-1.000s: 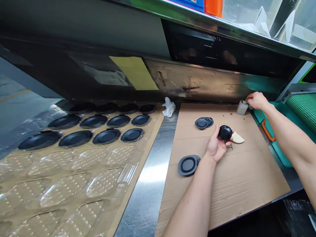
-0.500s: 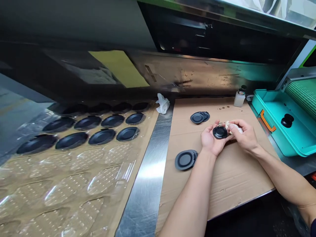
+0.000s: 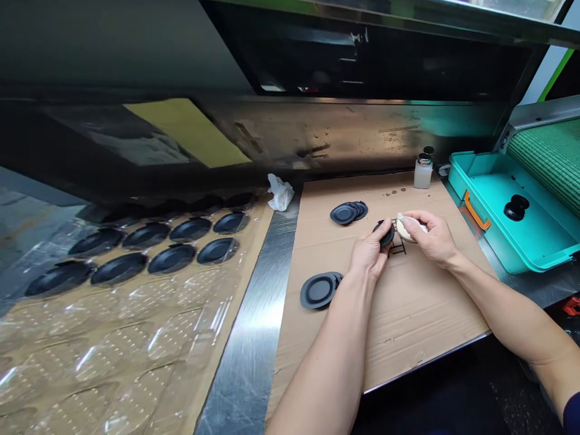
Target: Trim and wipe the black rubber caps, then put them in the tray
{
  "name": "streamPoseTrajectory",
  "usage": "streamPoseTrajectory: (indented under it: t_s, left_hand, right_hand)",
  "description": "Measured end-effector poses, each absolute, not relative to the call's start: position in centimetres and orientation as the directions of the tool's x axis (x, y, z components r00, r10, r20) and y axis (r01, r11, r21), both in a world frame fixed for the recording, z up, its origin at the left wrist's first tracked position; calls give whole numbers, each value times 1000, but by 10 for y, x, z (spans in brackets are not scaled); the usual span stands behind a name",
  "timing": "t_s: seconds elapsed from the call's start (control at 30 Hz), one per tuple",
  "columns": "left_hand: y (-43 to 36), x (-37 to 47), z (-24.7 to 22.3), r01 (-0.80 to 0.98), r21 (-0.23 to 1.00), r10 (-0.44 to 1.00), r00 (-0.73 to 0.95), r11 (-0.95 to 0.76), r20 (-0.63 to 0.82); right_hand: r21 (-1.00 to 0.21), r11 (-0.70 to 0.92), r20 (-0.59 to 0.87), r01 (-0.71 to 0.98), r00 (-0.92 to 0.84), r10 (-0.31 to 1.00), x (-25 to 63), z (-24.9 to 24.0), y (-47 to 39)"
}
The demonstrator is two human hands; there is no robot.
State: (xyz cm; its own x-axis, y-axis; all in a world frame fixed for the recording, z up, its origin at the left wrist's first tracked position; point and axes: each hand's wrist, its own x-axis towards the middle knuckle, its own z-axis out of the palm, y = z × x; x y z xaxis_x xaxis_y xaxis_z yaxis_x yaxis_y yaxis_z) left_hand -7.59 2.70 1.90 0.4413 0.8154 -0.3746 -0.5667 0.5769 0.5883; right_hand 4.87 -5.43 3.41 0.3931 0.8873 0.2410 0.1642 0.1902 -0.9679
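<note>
My left hand (image 3: 368, 252) is closed on a small black round part (image 3: 385, 233), its thumb along the part's upper edge. To the right, my right hand (image 3: 432, 237) pinches a folded white cloth (image 3: 406, 228) close beside that part. Both hands are above a cardboard sheet (image 3: 408, 326). Printed black marks show on the cardboard between them. Flat black oval parts (image 3: 343, 213) lie overlapped behind my left hand, and another overlapped group (image 3: 318, 290) lies left of my left forearm.
At left, a clear plastic tray (image 3: 131, 338) holds several black parts (image 3: 172, 258). Crumpled white tissue (image 3: 280, 193) and a pump bottle (image 3: 423, 171) stand toward the back. A teal bin (image 3: 539, 241) with black parts (image 3: 516, 207) is at right, beside a green mesh belt (image 3: 553, 148).
The view has shifted slightly right. My left hand has turned and now grips the black part edge-on with its thumb, where it lay flat on the open palm. The cloth remains in my right hand.
</note>
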Motion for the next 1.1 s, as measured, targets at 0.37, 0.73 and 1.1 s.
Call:
streamPoseTrajectory:
  t_s: [0.37, 0.73, 1.1]
  left_hand:
    - [28, -81, 22, -528, 561, 763, 533, 638, -365]
    - [23, -87, 42, -393, 474, 612, 578, 788, -539]
    - [26, -90, 42, -378, 407, 553, 619, 832, -557]
  right_hand:
    - [-978, 209, 205, 25, 335, 920, 50, 28, -49]
    - [-988, 147, 127, -37, 326, 937, 52, 25, -44]
    - [-990, 140, 132, 1, 323, 937, 53, 26, -44]
